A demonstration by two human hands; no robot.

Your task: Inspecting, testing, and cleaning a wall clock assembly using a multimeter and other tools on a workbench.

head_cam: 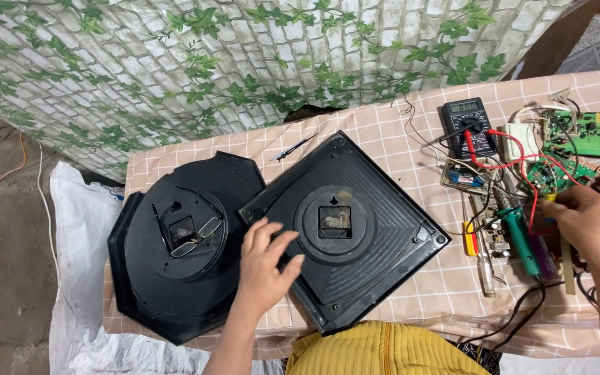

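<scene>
My left hand [267,262] lies flat, fingers spread, on the lower left of a square black clock back [376,208] with a square movement recess at its centre. To its left sits an octagonal black clock back [140,278] with a pair of glasses [196,236] resting on it. My right hand [587,221] is at the right among tools, its fingers curled over something small that I cannot make out. A green-handled soldering iron [522,243] lies just left of that hand.
A black multimeter [469,125] with red and black leads stands at the back right. Green circuit boards [585,132] and tangled wires crowd the right side. A clock hand [292,148] lies behind the square case. The checked tablecloth [446,285] covers the table; white sheeting lies below left.
</scene>
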